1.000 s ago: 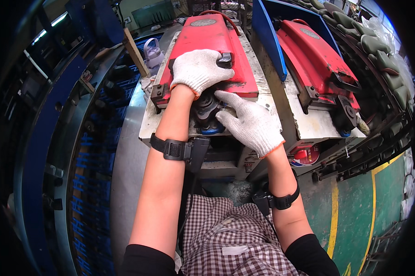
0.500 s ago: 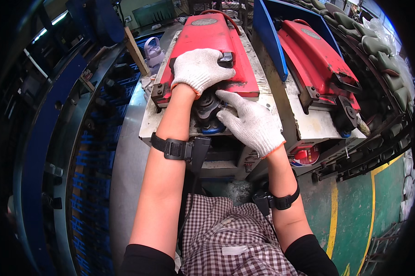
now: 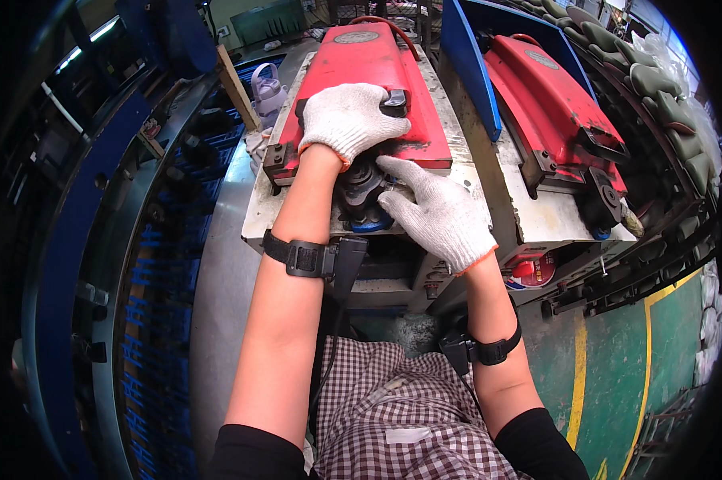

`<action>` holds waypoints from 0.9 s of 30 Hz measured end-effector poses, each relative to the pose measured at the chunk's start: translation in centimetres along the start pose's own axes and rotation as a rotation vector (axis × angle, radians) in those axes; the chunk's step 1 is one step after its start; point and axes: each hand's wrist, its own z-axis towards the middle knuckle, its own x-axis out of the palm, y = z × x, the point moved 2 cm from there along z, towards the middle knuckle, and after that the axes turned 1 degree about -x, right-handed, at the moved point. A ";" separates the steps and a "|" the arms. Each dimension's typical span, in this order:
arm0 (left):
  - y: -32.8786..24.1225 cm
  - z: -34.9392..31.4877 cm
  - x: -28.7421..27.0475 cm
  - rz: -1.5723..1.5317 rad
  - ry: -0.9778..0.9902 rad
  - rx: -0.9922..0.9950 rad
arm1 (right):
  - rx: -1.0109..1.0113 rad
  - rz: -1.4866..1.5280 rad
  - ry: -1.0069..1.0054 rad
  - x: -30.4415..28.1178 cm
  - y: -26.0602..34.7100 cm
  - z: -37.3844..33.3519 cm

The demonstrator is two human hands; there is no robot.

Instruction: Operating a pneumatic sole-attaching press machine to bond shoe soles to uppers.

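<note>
My left hand [image 3: 349, 122], in a white knit glove, is wrapped over the black handle [image 3: 394, 102] at the front of a red machine cover [image 3: 353, 60]. Most of that handle is hidden under the glove. Just below the cover's front edge is a black lobed knob [image 3: 359, 180] with a blue part under it. My right hand [image 3: 441, 214], gloved too, is at the knob's right side. Its forefinger and thumb are stretched apart toward the knob, and the fingertips are at its edge. Whether they press on it I cannot tell.
A second red cover [image 3: 553, 92] with a black handle stands to the right, beside a blue panel [image 3: 477, 72]. Green padded pieces [image 3: 657, 80] hang on a rack farther right. A lilac bottle [image 3: 267, 92] stands left of the machine, near a wooden post [image 3: 238, 88].
</note>
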 end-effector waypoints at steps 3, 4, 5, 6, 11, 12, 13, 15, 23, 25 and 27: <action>0.0 0.0 0.1 0.003 0.000 -0.001 | 0.003 -0.002 0.000 0.1 -0.1 0.0; 0.0 0.0 0.1 0.003 0.004 -0.002 | 0.012 -0.007 0.006 0.1 -0.2 0.0; 0.0 0.0 0.1 0.005 -0.001 -0.002 | 0.009 -0.008 0.004 0.1 -0.2 0.0; 0.0 0.0 0.1 0.006 -0.002 0.000 | 0.008 -0.003 0.003 0.1 -0.1 0.0; 0.1 0.1 0.1 0.012 -0.004 0.005 | 0.010 0.004 0.011 0.0 0.0 0.1; 0.1 0.1 0.1 0.009 -0.001 0.006 | 0.029 0.000 0.027 -0.1 0.0 0.0; 0.0 0.1 0.1 0.006 0.003 0.007 | 0.049 -0.004 0.043 -0.1 0.1 0.0; 0.0 0.1 0.1 -0.001 0.001 0.008 | 0.049 -0.007 0.044 -0.2 0.2 0.1; 0.0 0.0 0.1 -0.002 -0.005 0.002 | 0.052 -0.001 0.047 -0.2 0.2 0.1; 0.0 0.0 0.1 0.000 -0.006 0.001 | 0.057 -0.002 0.049 -0.1 0.1 0.1; 0.0 0.0 0.1 -0.002 -0.001 -0.001 | 0.041 0.007 0.037 0.0 0.0 0.1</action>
